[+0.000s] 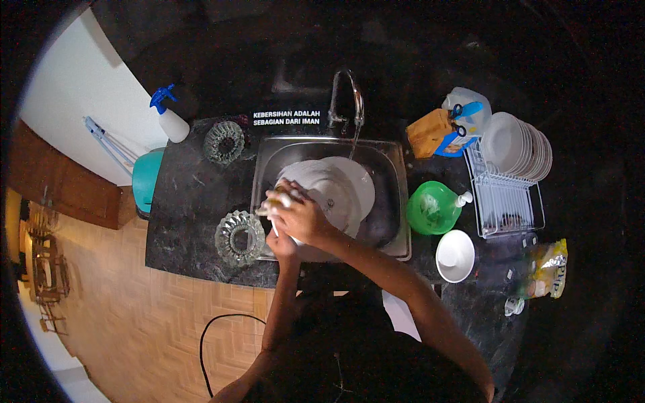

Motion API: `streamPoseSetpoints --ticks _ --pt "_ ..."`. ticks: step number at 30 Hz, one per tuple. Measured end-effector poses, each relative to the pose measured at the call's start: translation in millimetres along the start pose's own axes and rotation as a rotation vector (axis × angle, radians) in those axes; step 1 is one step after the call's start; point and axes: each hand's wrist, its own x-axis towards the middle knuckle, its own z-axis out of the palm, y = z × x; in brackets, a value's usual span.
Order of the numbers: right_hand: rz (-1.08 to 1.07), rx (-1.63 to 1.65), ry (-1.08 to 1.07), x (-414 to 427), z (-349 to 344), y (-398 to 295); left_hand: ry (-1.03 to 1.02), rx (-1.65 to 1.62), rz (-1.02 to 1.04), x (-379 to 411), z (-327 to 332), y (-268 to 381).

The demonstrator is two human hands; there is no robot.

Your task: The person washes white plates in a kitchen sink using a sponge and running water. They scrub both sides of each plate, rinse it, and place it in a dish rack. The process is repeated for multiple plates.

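Observation:
Over the left side of a steel sink (406, 221), my two hands meet. My right hand (306, 220) is bent around a blurred yellowish sponge (277, 200) with white foam on it. Just below it, my left hand (282, 246) grips a small white dish, mostly hidden by the fingers; its exact shape cannot be made out. Large white plates (367, 187) lie overlapping in the basin beneath. A thin stream of water runs from the curved chrome faucet (359, 101) onto the far side of the basin.
A ribbed glass bowl (227, 252) stands close left of my hands, another farther back. Right of the sink are a green pump bottle (432, 209), white bowl (454, 257), wooden knife block (428, 133) and dish rack (504, 206) with plates. A spray bottle (173, 125) stands back left.

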Motion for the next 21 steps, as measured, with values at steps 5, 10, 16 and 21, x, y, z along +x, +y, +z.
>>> streamPoseSetpoints --ticks 5,10,16,21 --pt "0.456 0.161 -0.096 14 -14 57 -0.109 0.056 -0.047 -2 -14 2" --pt "0.472 -0.191 -0.064 8 15 15 -0.087 0.011 0.029 -2 -6 -16" --pt "0.294 0.019 -0.088 20 -8 21 -0.160 0.120 -0.010 -2 -13 -5" --pt "0.775 0.286 0.109 -29 -20 106 -0.035 0.049 -0.016 -7 0 7"
